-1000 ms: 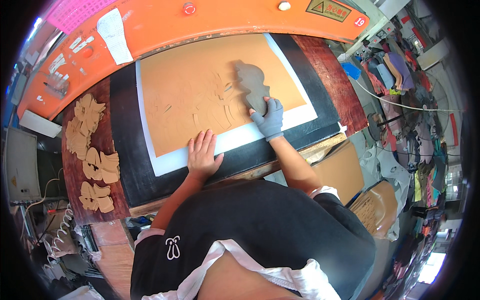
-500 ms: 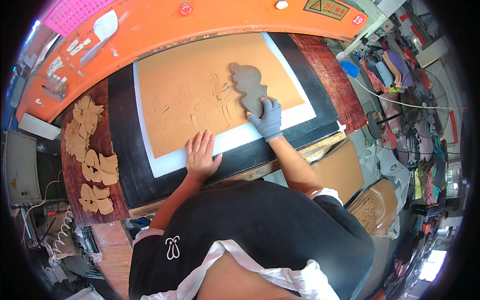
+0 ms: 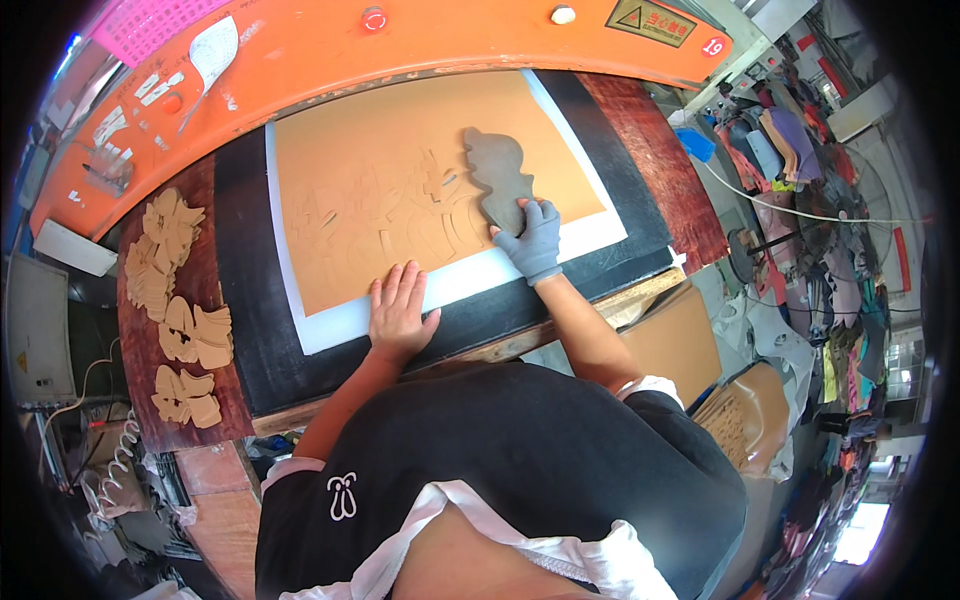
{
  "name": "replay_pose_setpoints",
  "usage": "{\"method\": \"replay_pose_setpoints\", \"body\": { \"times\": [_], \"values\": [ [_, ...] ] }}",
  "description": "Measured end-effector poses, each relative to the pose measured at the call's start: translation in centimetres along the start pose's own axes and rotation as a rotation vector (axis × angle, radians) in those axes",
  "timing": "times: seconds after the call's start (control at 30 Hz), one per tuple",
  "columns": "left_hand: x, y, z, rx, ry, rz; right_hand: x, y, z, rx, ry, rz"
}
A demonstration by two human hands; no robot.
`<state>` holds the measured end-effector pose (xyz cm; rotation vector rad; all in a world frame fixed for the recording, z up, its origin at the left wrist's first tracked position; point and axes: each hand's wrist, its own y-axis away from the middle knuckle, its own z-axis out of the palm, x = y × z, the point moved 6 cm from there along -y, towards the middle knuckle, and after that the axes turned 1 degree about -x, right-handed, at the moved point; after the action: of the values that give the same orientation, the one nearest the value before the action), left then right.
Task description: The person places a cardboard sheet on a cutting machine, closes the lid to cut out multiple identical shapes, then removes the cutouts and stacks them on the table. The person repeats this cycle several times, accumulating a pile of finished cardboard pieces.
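Nearest, the bare left hand (image 3: 399,308) lies palm down, fingers a little spread, over the near edges of the white sheet (image 3: 335,327) and tan sheet (image 3: 330,140); gentle, even weight there should stop both creeping. Beyond it, to the right, the gloved right hand (image 3: 532,245) pinches the near end of the grey wavy-edged shape (image 3: 496,168), which seems to rest on the tan sheet's right part. Best, I judge, to settle it flat, close beside the cut lines (image 3: 448,232) on its left without crossing them. Farther off, the orange machine beam (image 3: 460,40) spans the worktop (image 3: 680,180); fingers are safest well short of it
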<state>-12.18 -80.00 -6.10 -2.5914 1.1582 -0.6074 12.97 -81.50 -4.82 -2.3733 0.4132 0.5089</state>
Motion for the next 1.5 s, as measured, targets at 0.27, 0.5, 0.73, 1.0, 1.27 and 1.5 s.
{"method": "replay_pose_setpoints", "body": {
  "times": [0.27,0.5,0.73,1.0,1.27,1.5],
  "values": [
    [0.1,-0.1,-0.2,0.015,0.003,0.018,-0.2,0.0,0.1,-0.054,0.038,-0.004],
    [-0.1,-0.1,0.3,0.014,-0.014,0.03,3.2,2.7,-5.2,0.187,-0.116,-0.037],
    [0.6,-1.5,-0.3,0.059,-0.038,0.076,1.6,9.7,-8.7,-0.187,-0.281,-0.083],
    [0.9,-1.9,0.7,0.085,-0.093,0.086,0.4,9.9,-8.1,-0.061,-0.088,-0.262],
    [3.9,0.5,0.9,0.227,-0.134,0.034,1.9,10.8,-5.3,-0.141,-0.046,-0.318],
    [9.0,5.1,3.2,0.317,-0.048,-0.02,7.9,1.9,-12.3,-0.022,-0.642,0.04]
  ]
}}
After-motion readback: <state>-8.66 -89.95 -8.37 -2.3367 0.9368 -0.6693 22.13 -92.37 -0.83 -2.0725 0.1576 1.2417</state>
